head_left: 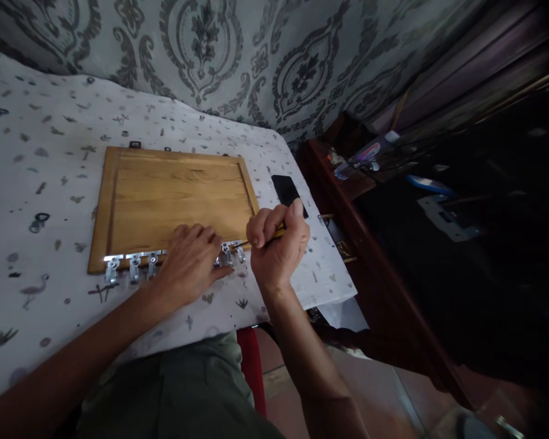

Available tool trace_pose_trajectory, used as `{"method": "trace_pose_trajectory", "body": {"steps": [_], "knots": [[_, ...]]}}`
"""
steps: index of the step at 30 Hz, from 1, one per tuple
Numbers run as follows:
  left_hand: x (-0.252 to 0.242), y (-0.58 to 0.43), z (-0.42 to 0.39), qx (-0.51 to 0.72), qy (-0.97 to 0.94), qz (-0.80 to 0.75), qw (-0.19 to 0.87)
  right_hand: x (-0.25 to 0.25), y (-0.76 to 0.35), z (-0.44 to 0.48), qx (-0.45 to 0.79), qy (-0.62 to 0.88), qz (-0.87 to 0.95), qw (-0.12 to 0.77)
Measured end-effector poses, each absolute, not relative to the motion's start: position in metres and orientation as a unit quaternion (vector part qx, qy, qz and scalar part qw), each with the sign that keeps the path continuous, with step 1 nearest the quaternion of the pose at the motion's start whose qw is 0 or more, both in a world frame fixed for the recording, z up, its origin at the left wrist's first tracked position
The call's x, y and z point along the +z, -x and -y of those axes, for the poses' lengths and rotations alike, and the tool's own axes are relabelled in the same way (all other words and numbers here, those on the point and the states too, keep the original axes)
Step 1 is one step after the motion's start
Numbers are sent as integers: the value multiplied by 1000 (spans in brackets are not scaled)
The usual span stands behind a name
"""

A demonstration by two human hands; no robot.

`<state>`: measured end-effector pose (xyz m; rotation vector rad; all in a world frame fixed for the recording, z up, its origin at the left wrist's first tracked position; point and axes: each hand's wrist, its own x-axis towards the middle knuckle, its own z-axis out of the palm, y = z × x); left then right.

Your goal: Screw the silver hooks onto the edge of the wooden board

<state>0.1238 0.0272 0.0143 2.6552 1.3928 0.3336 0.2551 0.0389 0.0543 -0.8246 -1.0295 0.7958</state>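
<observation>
A framed wooden panel lies flat on the patterned white cloth. Several metal hinges line its near edge. My left hand rests over that edge, fingers on the wood and thumb stretched out beside the hinges near the right end; it covers part of the row. My right hand is wrapped round the yellow and black handle of a screwdriver. The thin shaft points left, to the hinge near the panel's right corner. The tip's exact contact is too small to tell.
A dark phone lies right of the panel. Beyond the cloth's right edge, a dark red wooden surface holds a plastic bottle. A metal plate lies on a black surface further right. Patterned fabric hangs behind.
</observation>
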Motion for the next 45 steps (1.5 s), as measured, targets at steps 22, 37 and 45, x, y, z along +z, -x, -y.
{"method": "trace_pose_trajectory", "body": {"steps": [22,37,45], "knots": [[15,-128,-26,86,-871,-476,84,48,-255,-36,420,369,502,660],[10,-129,-27,108,-870,-475,72,48,-251,-46,399,361,471,699],[9,-129,-26,122,-864,-480,88,39,-235,-32,331,377,519,692]]}}
